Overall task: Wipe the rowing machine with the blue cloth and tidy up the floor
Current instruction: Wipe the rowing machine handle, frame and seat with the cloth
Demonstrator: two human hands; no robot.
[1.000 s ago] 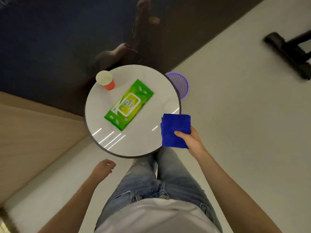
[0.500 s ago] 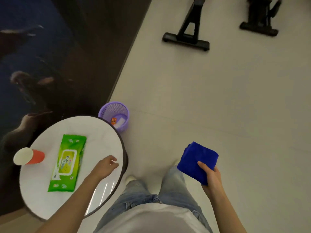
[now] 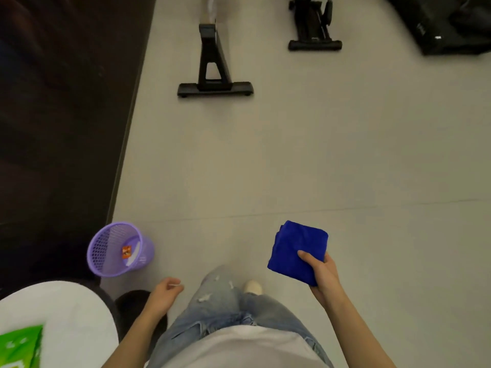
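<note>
The right hand [image 3: 322, 274] grasps a folded, deep-blue microfibre cloth [image 3: 295, 248], with the thumb pressed on top and the fingers curled beneath its lower corner. The cloth is held in the air over the pale grey tiled floor [image 3: 265, 168], in front of the person's right leg and well apart from any equipment. The left hand [image 3: 166, 292] hangs beside the left thigh, its fingers loosely curled and released, holding nothing. Below the hands are light-blue ripped jeans [image 3: 220, 309], and the toe of 1 cream shoe [image 3: 252, 286] shows past the knee. Far ahead stands the rowing machine [image 3: 212, 75], seen as a black A-shaped stand on a flat cross foot with a pale rail running away from it. To its right is a second black exercise frame [image 3: 314, 35] on its own cross foot, and a bulky black shape [image 3: 446, 30], too blurred to identify, fills the top right corner. Only bare floor lies between the person and the rowing machine. At the left, a purple mesh plastic wastebasket [image 3: 106, 251] sits on the floor against the base of a dark glossy wall panel [image 3: 53, 102], with an orange scrap and a white piece inside. Just beside it, the rim of a round white table [image 3: 61, 309] enters the bottom left corner, carrying a green pack of wipes [image 3: 18, 346] that is cut off by the edge.
</note>
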